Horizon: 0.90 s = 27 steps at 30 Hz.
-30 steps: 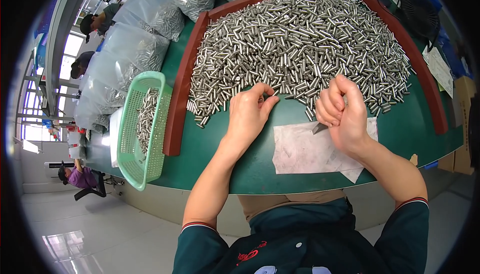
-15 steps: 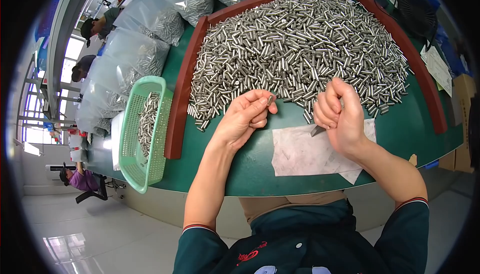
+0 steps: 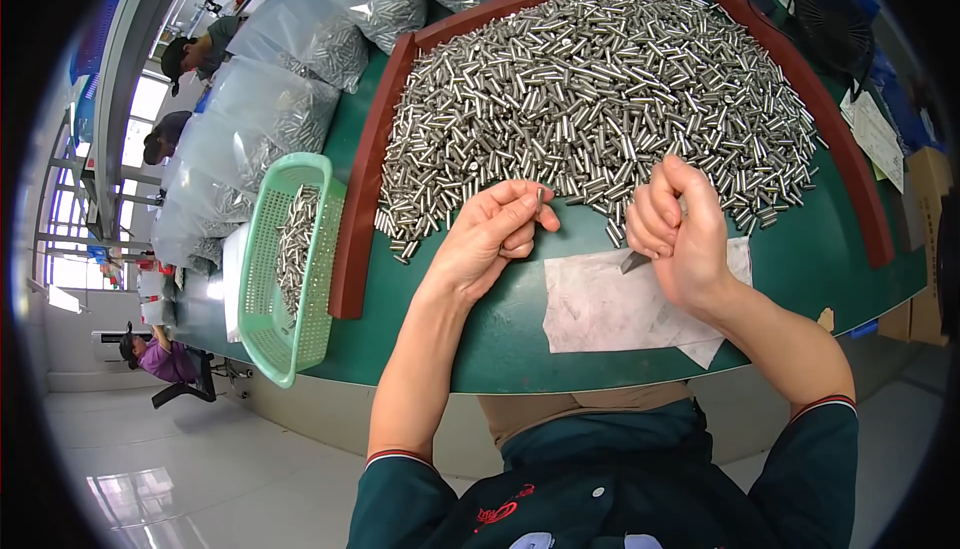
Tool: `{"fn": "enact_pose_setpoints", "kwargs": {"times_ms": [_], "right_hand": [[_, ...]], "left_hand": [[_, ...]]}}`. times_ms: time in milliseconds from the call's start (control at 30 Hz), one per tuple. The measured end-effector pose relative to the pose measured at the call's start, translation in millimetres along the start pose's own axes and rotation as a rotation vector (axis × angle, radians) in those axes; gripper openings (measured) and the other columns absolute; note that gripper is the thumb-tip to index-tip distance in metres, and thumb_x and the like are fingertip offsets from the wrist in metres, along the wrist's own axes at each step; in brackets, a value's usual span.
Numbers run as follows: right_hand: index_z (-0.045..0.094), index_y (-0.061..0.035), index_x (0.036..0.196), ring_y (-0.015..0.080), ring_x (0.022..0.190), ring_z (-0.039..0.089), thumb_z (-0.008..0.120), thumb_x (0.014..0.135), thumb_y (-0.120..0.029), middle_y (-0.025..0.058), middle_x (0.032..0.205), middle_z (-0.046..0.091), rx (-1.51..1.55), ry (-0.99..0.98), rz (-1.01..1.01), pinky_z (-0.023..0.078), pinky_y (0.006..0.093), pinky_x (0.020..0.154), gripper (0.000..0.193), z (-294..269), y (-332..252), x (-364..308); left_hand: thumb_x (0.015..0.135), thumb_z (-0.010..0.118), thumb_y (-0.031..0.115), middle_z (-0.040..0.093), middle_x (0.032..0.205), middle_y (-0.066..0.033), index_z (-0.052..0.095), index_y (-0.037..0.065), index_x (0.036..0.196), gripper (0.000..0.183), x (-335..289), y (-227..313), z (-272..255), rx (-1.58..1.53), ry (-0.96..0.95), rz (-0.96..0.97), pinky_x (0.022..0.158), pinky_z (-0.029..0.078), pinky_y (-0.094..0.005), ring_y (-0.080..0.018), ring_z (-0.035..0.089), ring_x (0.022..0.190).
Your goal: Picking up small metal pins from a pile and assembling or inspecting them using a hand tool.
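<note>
Between the thumb and fingertips of my left hand (image 3: 487, 236) is one small metal pin (image 3: 541, 196), held roughly upright. My right hand (image 3: 683, 234) is closed in a loose fist above a stained white cloth (image 3: 600, 311). A flat grey tip (image 3: 633, 263) juts out below its fingers; the rest of that tool is hidden in the fist, so its kind does not show. Just beyond both hands spreads a large heap of shiny metal pins (image 3: 610, 89) on the green tabletop (image 3: 490, 349).
Dark red rails (image 3: 372, 189) border the heap. A green plastic basket (image 3: 262, 334) with pins inside stands to the left. Clear bags of metal parts (image 3: 265, 114) line the far left. At the right are a black fan (image 3: 833, 27), papers (image 3: 873, 139) and cardboard (image 3: 930, 209). Other people sit farther left.
The pin in my left fingertips has turned a little and now stands straighter. Both hands have stayed almost in place.
</note>
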State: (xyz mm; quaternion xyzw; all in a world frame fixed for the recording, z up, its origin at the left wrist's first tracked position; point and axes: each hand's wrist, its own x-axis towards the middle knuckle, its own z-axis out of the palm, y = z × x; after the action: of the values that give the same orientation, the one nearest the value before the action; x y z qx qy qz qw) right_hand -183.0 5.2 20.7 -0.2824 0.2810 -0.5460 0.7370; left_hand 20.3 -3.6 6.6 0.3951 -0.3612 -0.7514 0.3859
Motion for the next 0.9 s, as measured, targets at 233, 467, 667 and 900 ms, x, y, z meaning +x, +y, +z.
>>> {"fn": "enact_pose_setpoints", "kwargs": {"times_ms": [233,467,667,900], "right_hand": [[0.026,-0.0111,0.052,0.0079,0.036,0.018,0.032,0.089,-0.025,-0.0017,0.041,0.025,-0.004,0.012,0.003,0.017,0.0243,0.037,0.039,0,0,1],[0.026,-0.0113,0.052,0.0081,0.036,0.019,0.032,0.088,-0.024,-0.0016,0.041,0.025,-0.01,0.014,-0.003,0.018,0.0245,0.037,0.039,0,0,0],[0.026,-0.0113,0.052,0.0081,0.036,0.019,0.032,0.088,-0.024,-0.0017,0.041,0.025,-0.027,0.022,-0.007,0.019,0.0244,0.037,0.039,1,-1,1],[0.026,-0.011,0.052,0.008,0.036,0.019,0.031,0.089,-0.023,-0.0016,0.041,0.025,-0.012,0.02,-0.007,0.019,0.0241,0.037,0.039,1,0,0]], "left_hand": [[0.087,0.046,0.013,0.058,0.076,-0.011,0.051,0.0,0.096,0.017,-2,4,0,-0.149,0.027,-0.065,0.042,0.024,-0.0166,-0.0033,0.029,0.046],[0.091,0.038,0.023,0.043,0.062,-0.0023,0.044,0.006,0.068,0.029,-1,1,-1,-0.012,0.126,0.104,0.042,0.024,-0.0191,-0.0068,0.029,0.048],[0.075,0.063,0.012,0.046,0.051,-0.002,0.057,0.001,0.083,0.015,6,-8,11,1.133,0.4,0.426,0.046,0.038,-0.0248,-0.0122,0.044,0.046],[0.074,0.064,0.012,0.049,0.054,-0.0049,0.055,0.002,0.08,0.014,12,-10,18,1.161,0.403,0.483,0.046,0.038,-0.027,-0.0136,0.046,0.047]]}}
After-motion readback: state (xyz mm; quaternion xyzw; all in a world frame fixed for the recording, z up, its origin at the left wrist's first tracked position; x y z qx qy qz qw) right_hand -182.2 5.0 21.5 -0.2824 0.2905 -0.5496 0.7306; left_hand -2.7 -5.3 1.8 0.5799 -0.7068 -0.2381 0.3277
